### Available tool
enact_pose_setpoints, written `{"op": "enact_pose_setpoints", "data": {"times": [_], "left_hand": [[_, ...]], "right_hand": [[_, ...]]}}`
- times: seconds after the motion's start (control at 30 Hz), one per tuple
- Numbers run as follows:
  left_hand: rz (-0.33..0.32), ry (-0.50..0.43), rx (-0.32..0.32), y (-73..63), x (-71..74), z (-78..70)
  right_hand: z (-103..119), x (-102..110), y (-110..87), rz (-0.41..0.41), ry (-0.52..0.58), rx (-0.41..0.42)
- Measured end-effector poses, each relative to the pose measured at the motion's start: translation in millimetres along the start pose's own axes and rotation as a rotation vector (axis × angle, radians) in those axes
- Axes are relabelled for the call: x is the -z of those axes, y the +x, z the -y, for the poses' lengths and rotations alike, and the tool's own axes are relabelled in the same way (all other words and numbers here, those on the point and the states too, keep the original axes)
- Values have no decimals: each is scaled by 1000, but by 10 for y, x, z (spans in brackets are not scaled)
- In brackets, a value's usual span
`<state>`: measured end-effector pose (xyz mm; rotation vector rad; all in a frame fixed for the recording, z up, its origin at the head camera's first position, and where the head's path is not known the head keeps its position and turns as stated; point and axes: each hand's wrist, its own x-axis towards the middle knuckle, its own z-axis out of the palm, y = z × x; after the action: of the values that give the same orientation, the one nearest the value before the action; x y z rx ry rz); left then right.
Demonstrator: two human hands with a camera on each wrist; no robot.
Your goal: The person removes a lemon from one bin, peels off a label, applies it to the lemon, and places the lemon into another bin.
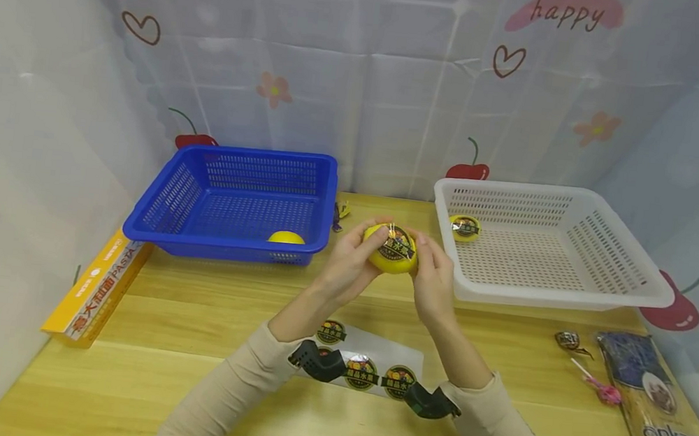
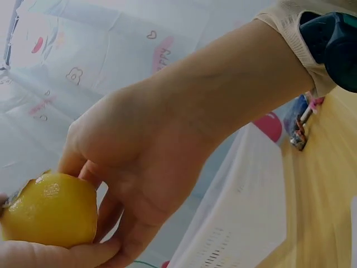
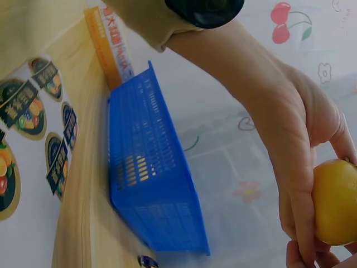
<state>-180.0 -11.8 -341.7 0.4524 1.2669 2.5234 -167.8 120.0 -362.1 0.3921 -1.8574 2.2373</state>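
Note:
Both hands hold a yellow lemon above the middle of the table, between the two baskets. A round black-and-gold fruit sticker lies on its upper face. My left hand grips the lemon from the left, thumb at the sticker's edge. From the other side, my right hand has its fingers round the fruit. The lemon's plain skin fills the corner of the left wrist view. Below the forearms lies a white sticker sheet with several similar stickers, partly covered by the wrist cameras.
A blue basket at left holds a plain yellow fruit. The white basket at right holds a stickered one. A pasta box stands far left; a lollipop, a wrapped candy and a long packet lie right.

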Motion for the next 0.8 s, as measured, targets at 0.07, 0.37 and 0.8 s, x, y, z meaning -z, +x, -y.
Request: {"op": "enact_pose_setpoints", "data": {"times": [0.07, 0.37, 0.8], "left_hand": [[-20, -19, -4, 7, -4, -6], [-56, -63, -42, 11, -38, -48], [-74, 38, -1, 7, 19, 3]], "right_hand": [[4, 21, -3, 23, -30, 27], [95, 94, -1, 162, -228, 147], [215, 285, 315, 376, -774, 230]]}}
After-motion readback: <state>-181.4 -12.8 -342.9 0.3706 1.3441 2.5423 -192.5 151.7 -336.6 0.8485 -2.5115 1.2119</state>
